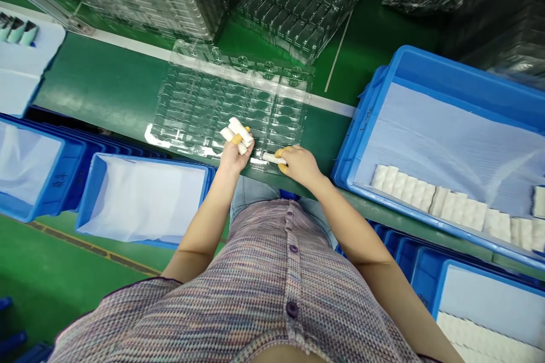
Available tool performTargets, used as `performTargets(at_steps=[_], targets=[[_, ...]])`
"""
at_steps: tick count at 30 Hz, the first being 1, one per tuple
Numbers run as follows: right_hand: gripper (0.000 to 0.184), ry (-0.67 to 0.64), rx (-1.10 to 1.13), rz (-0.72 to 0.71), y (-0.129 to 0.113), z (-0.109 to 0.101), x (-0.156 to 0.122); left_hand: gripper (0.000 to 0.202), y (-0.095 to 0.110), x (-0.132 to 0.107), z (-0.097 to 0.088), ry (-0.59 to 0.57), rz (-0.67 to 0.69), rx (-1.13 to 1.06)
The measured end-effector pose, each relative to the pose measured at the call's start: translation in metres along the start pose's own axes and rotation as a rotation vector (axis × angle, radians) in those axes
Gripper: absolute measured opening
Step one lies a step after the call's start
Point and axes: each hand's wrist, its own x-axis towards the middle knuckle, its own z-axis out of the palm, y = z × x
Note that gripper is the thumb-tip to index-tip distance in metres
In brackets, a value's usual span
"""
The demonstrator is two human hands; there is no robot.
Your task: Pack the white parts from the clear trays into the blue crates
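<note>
My left hand (237, 153) is closed around several short white cylindrical pieces (240, 131), which stick out past its fingers. Yellow finger covers show on both hands. In my right hand (298, 163) a single white cylindrical piece (272, 157) is pinched between thumb and fingers, its far end pointing left. Both hands are over the near edge of a clear plastic tray (200, 96) with rows of moulded slots, lying on the green bench (102, 82). What the pieces are I cannot make out.
On the right, a large blue bin (426, 62) holds rows of white pieces (409, 187) on a lining sheet. Lined blue bins (145, 195) stand below the bench at left and lower right. Stacks of clear trays (170, 0) rise beyond the bench. Mint-green pieces (29, 34) lie far left.
</note>
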Motion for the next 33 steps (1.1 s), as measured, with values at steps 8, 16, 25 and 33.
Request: performTargets(at_steps=[8, 16, 25, 33], targets=[[0.021, 0.226, 0.775, 0.099, -0.001, 0.016, -0.009, 0.041, -0.011, -0.023, -0.001, -0.22, 0.113, 0.206], [0.052, 0.294, 1.463, 0.138, -0.03, 0.009, -0.017, 0.031, -0.017, -0.062, 0.012, -0.426, 0.378, 0.545], [0.061, 0.435, 1.603, 0.155, -0.042, -0.008, -0.021, 0.024, -0.016, -0.079, 0.025, -0.437, 0.5, 0.593], [0.058, 0.51, 1.468, 0.113, -0.042, -0.031, -0.024, 0.035, -0.007, -0.083, 0.039, -0.441, 0.36, 0.364]])
